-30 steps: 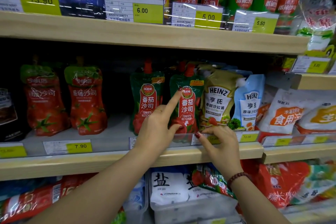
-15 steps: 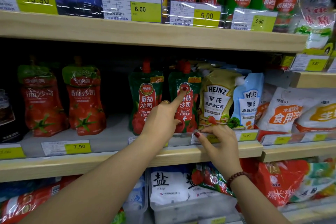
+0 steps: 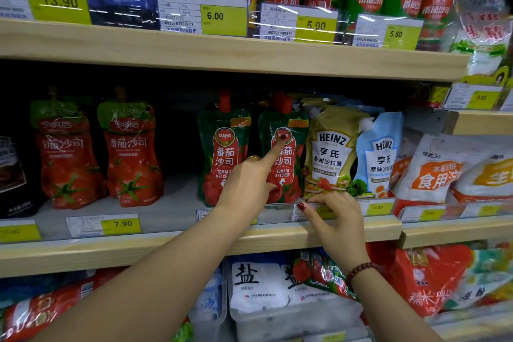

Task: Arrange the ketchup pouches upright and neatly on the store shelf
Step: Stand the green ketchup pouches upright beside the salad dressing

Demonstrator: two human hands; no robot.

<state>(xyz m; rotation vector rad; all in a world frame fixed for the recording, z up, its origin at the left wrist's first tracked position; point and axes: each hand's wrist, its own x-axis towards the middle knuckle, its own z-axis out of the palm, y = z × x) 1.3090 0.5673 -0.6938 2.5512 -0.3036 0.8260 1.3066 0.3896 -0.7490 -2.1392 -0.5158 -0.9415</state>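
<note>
At the centre of the frame, two green-and-red ketchup pouches with red caps are stood upright side by side on the middle shelf (image 3: pixel 166 247), both printed "TOMATO KETCHUP". The right ketchup pouch (image 3: pixel 286 147) is touched on its round logo by the extended index finger of the left hand (image 3: pixel 247 189), while the thumb is pressed against the lower front of the same pouch; the other fingers are curled, so no closed grip around the pouch is formed. A gold ring (image 3: pixel 253 158) is worn on that hand. The left ketchup pouch (image 3: pixel 219 147) is partly covered at its lower right by the back of the left hand.

Just right of centre, the right hand (image 3: pixel 337 216) is laid over the front rail of the shelf with its fingers bent down onto a price tag (image 3: pixel 302 212); nothing is gripped by it. A dark red bead bracelet (image 3: pixel 361 269) is seen on its wrist.

Touching the right ketchup pouch on its right side, a tan Heinz salad dressing pouch (image 3: pixel 330 147) is stood, and a pale blue Heinz pouch (image 3: pixel 380 155) is leaned beside it. Well apart at the centre left, two red tomato sauce pouches (image 3: pixel 69 153) are stood upright behind a 7.90 price label (image 3: pixel 120 223). Along the top of the frame, bottles and price labels marked 13.90, 6.00, 5.00 and 5.50 are lined on the upper shelf (image 3: pixel 222 53). At the bottom centre, white salt bags (image 3: pixel 258 283) are held in a clear bin.
</note>
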